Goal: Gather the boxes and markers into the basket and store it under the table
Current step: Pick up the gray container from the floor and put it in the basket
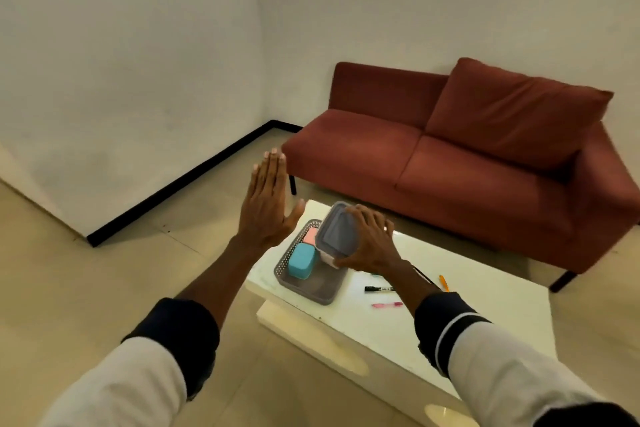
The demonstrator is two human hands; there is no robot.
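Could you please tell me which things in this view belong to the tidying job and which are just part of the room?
Part of the job:
grey basket
blue box
pink box
grey-lidded box, held by the right hand
black marker
pink marker
orange marker
white table

Just there:
red sofa

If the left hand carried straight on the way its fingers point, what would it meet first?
Probably nothing close: the open left hand hangs above the floor beside the white low table, fingers aimed toward the rust-red fabric sofa. Its near corner seems first, though depth is unclear.
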